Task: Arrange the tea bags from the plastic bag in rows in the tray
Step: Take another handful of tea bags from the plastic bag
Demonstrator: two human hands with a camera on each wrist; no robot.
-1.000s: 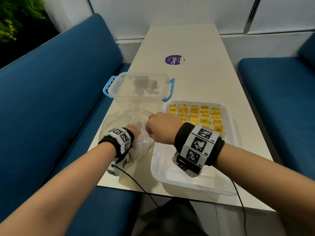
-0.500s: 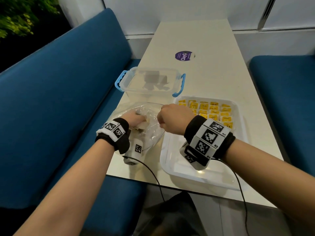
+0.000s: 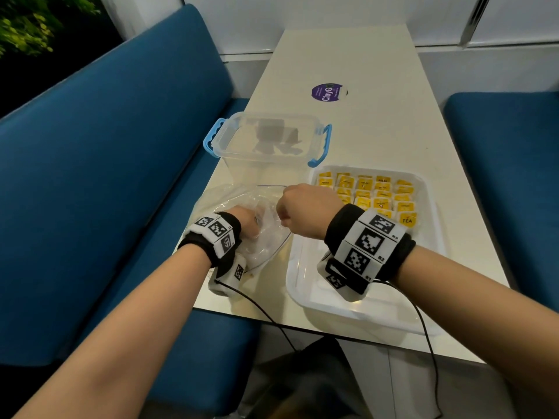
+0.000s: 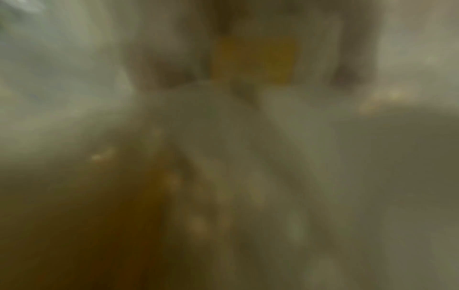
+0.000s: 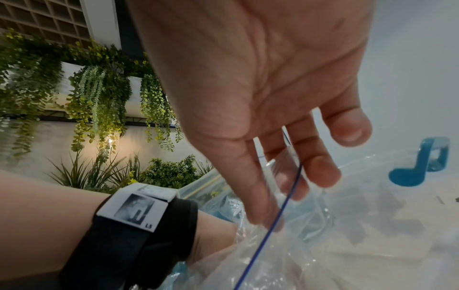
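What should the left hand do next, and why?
Probably draw out of the plastic bag with one tea bag: the left hand is inside it, the right hand pinches its rim open, and the tray has bare space.

Both forearms are stretched forward from the lower corners of the head view, each wrist wrapped in a black band with white coded markers. The left hand (image 3: 246, 220), at centre left, is pushed down out of sight past the knuckles, so its fingers cannot be made out. The right hand (image 3: 305, 211), at centre, is curled, its fingertips (image 5: 263, 213) pinched together.
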